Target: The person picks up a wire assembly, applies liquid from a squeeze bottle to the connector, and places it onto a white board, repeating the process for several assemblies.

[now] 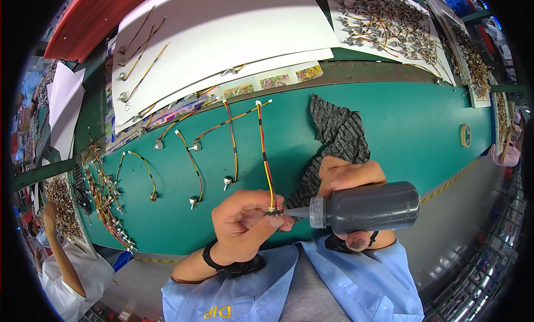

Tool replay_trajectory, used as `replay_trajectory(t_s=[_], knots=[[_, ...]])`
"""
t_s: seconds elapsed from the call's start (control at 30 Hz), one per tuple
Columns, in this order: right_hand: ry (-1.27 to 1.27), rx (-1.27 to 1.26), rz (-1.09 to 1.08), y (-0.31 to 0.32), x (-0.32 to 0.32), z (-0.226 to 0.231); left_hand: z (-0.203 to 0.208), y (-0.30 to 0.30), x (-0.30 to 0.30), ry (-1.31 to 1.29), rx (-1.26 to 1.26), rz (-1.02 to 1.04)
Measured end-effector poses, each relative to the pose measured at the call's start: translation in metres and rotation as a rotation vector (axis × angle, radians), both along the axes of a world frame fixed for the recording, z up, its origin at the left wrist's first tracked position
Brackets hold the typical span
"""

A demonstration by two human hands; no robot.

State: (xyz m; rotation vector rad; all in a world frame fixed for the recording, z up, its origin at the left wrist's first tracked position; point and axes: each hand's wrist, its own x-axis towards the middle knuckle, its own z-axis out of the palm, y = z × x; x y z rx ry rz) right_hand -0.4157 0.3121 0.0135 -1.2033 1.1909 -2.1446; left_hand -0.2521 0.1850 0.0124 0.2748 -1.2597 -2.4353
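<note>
My left hand [243, 222] pinches the end of a wired part [273, 212], whose body is mostly covered by the fingers. From it a red, yellow and black wire lead [264, 155] runs away from me to a small white connector [258, 103]. My right hand [351, 174] is wrapped round a squeeze bottle [375, 208] with dark contents, tipped on its side. Its thin nozzle [296, 212] points left and ends right at the part; whether it touches cannot be told. Beside the left hand lie wired potentiometers [228, 181] on the green tabletop [406, 133].
A crumpled dark grey cloth [342, 127] lies beyond my right hand. White sheets [233, 27] with more potentiometers [122, 97] cover the far side. A tangled wire pile [108, 205] is at left, a tape roll [465, 135] at right. Another person [75, 272] sits at lower left.
</note>
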Motion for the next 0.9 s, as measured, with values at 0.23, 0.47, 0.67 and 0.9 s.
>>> replay_trajectory(t_s=[0.23, 0.47, 0.67, 0.9], knots=[[0.005, -0.031, -0.007, 0.005, 0.0, -0.003, 0.003, 0.001, -0.005, 0.023, 0.005, 0.018], [0.016, -0.12, -0.016, -0.005, 0.002, -0.003, 0.004, 0.0, -0.007, 0.026, -0.007, 0.005], [0.026, -0.142, -0.028, -0.006, 0.011, -0.006, 0.004, 0.001, -0.006, -0.027, 0.035, 0.033], [0.074, -0.12, 0.008, -0.008, 0.007, -0.004, 0.004, 0.0, -0.007, 0.009, -0.002, 0.007]])
